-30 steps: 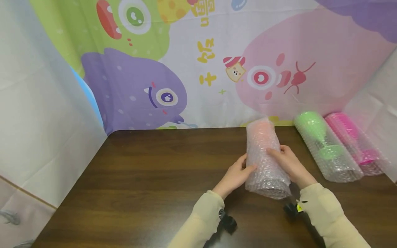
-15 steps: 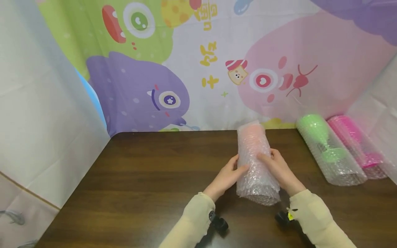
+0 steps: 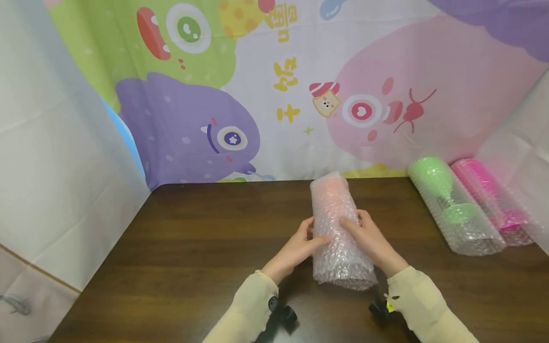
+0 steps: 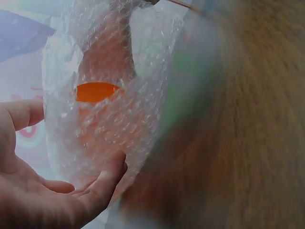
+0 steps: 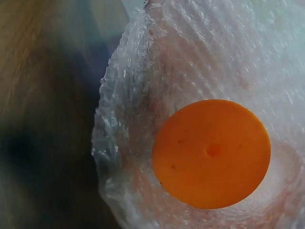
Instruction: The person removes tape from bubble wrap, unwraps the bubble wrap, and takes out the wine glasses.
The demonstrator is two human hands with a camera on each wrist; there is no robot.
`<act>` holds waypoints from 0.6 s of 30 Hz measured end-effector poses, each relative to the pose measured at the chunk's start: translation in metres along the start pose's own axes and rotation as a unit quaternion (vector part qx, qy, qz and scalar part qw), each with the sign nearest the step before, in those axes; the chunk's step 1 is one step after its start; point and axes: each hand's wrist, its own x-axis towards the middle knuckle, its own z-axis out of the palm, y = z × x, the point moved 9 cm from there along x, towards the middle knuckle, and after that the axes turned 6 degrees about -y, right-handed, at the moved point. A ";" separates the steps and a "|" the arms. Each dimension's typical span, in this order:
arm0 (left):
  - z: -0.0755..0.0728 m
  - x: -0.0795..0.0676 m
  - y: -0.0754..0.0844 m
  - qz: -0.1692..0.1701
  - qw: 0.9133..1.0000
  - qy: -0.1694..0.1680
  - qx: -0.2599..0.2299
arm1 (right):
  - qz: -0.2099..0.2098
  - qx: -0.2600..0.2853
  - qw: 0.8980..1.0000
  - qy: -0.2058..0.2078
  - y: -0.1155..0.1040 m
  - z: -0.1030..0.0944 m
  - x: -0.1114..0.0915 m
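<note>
Both hands hold a bubble-wrapped roll (image 3: 339, 252) above the table's middle right, its far end pale orange through the wrap. My left hand (image 3: 296, 247) grips its left side, thumb across the front. On the opposite side, my right hand (image 3: 375, 243) grips it with the thumb on top. The left wrist view shows left-hand fingers (image 4: 112, 174) against the bubble wrap (image 4: 62, 133). Looking into the roll's open near end, the right wrist view shows an orange disc (image 5: 209, 157) with a small central dimple. The wrap hides the rest of the object's shape.
At the table's right edge lie two more bubble-wrapped rolls side by side, one with a green goblet-like object (image 3: 433, 178), one with a pink object (image 3: 482, 178). A cartoon-printed cloth (image 3: 291, 152) hangs behind the brown table (image 3: 206, 228); white sheets flank it.
Both hands have carried the wrapped roll leftward and slightly nearer, keeping the same grip. The green and pink rolls have stayed in place.
</note>
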 end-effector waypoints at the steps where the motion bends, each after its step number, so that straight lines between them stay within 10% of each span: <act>1: 0.000 -0.001 0.000 -0.001 1.000 -0.003 -0.001 | 0.000 -0.002 1.000 -0.001 -0.001 0.001 -0.001; 18: -0.004 -0.037 -0.012 -0.014 0.997 -0.077 -0.024 | -0.002 -0.019 0.997 -0.070 -0.015 0.034 -0.023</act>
